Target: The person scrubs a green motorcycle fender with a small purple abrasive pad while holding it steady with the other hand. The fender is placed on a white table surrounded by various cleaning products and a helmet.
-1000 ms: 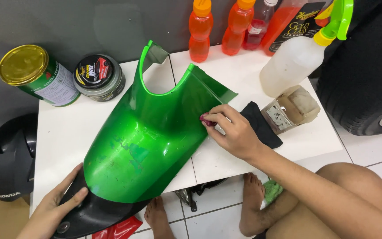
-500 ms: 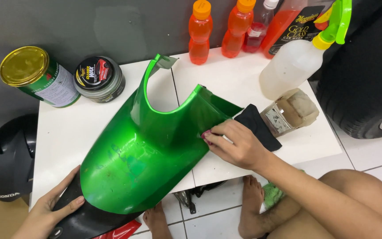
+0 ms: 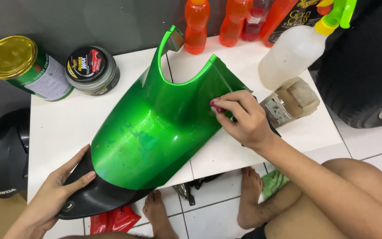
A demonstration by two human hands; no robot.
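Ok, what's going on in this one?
A person sits at a white table, working on a glossy green motorcycle fender. The left hand steadies its black lower end, while the right hand presses something small and dark red against the green surface. Wax tins and orange bottles stand along the back.

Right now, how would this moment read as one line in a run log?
left hand: holds black end of green fender | right hand: presses small pink pad on fender's right side | fender: lying on white table
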